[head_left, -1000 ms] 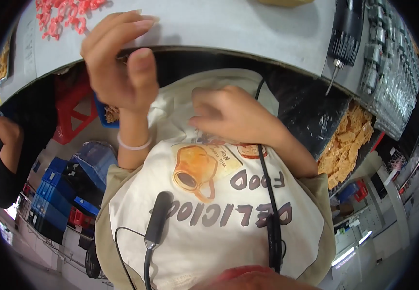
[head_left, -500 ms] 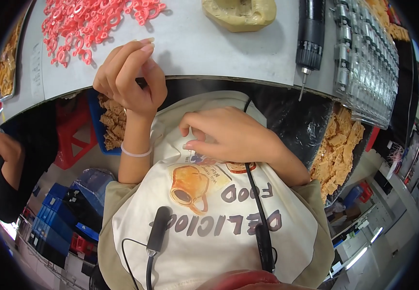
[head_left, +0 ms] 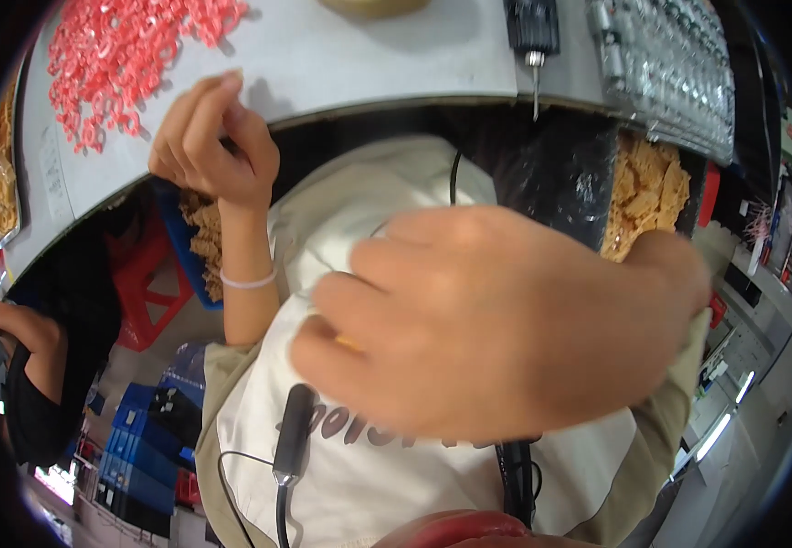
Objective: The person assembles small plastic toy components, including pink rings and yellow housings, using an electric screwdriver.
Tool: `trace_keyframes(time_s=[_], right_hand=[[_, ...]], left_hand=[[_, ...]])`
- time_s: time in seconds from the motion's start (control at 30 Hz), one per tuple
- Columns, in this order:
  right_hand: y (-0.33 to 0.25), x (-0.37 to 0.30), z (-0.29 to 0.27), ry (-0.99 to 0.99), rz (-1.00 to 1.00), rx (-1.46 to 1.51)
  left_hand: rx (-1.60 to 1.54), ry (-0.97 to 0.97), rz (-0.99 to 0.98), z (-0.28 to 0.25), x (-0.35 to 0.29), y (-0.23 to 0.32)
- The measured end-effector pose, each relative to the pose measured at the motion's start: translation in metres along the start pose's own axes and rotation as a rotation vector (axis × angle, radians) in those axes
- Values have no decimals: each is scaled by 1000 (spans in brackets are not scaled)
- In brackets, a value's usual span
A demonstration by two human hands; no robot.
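Observation:
My left hand [head_left: 213, 142] is raised at the table's front edge, close to a pile of pink ring-shaped plastic pieces [head_left: 126, 64]. Its fingers curl in toward the thumb, and nothing shows between them. Large and blurred, my right hand [head_left: 469, 320] hangs in front of my chest, over the printed white apron [head_left: 323, 493]. Its fingers are bent in like a loose fist; whatever they hold, if anything, is hidden. On the table [head_left: 378, 68] an electric screwdriver [head_left: 533, 36] points its bit over the front edge.
A yellowish block [head_left: 373, 7] is cut off at the top. Clear trays of small parts [head_left: 670, 64] stand at right. Tan pieces [head_left: 647, 196] lie below them; more fill a blue bin [head_left: 175, 233] by a red stool [head_left: 145, 292]. Another person's arm [head_left: 35, 338] is at left.
My right hand has risen from the apron toward the camera and looks much larger. The table has shifted up and left in the picture. My left hand keeps its curled pose.

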State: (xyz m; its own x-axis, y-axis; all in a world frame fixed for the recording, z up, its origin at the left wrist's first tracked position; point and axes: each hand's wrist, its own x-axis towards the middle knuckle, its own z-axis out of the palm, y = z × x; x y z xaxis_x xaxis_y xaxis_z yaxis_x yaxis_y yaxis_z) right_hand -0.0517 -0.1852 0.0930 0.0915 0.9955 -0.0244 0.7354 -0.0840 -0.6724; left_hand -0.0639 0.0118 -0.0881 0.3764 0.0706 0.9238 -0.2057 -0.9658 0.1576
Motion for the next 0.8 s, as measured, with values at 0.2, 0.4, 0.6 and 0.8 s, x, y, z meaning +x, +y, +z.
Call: trace_keyframes(time_s=[0.2,0.4,0.6,0.8], right_hand=[[-19,3,3,-154,-81,-227],[-19,5,12,-212,-166,-358],[-23,12,2,-244,-227,-560],[-6,14,-31,-166,-263,-717]], left_hand=[[-46,13,-2,0,-4,-6],[10,-48,28,-2,-9,-6],[38,10,18,4,-1,-2],[68,-93,-29,-12,1,4]])
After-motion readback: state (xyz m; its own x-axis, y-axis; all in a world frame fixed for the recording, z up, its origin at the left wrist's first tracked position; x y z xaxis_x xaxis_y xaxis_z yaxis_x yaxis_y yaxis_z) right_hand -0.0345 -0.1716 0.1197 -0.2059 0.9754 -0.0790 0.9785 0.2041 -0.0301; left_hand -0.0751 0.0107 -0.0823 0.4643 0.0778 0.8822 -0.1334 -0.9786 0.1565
